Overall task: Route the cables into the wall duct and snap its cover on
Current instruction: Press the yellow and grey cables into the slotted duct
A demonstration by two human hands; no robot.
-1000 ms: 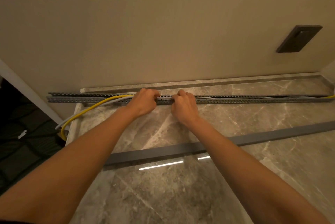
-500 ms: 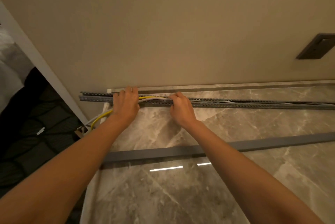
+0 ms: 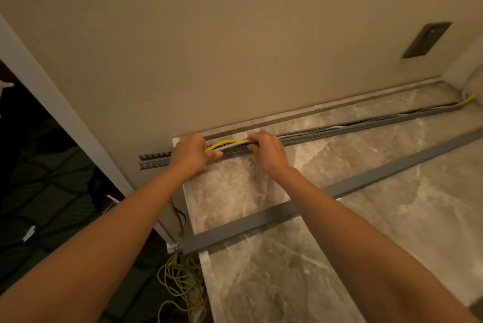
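A long grey slotted duct (image 3: 339, 130) lies on the marble surface along the foot of the beige wall. Yellow and white cables (image 3: 226, 144) run inside it, showing between my hands. My left hand (image 3: 190, 154) rests on the duct near its left end, fingers curled over the cables. Just to the right, my right hand (image 3: 266, 150) presses its fingers down on the cables and the duct's rim. The grey duct cover (image 3: 326, 192) lies loose on the marble, nearer to me, running diagonally.
The marble surface (image 3: 392, 231) ends at a left edge. Beyond it slack yellow and white cable (image 3: 180, 278) is coiled on a dark floor. A dark wall plate (image 3: 426, 40) sits at upper right. A white door frame (image 3: 52, 113) rises at left.
Both hands have shifted left along the duct toward its left end. The view has swung left and tilted, so the cable coil below the surface's edge now shows.
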